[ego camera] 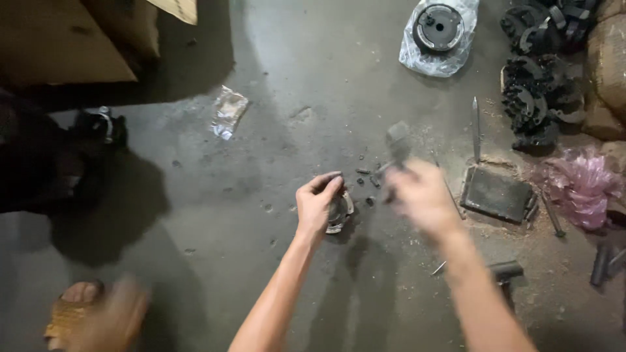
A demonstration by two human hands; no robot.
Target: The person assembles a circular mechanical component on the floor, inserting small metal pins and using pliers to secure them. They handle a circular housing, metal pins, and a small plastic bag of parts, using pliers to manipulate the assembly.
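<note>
The right hand (422, 195) is smeared by motion — its fingers cannot be separated, and the grey tool (398, 145) rising from its grip is blurred past telling. Most of the round metal part (340, 212) is hidden under the left hand (317, 203). The small dark bits (368, 179) between the two grips are too small to be identified. Both forearms are cut off by the bottom edge — a blurred foot (98, 316) too.
</note>
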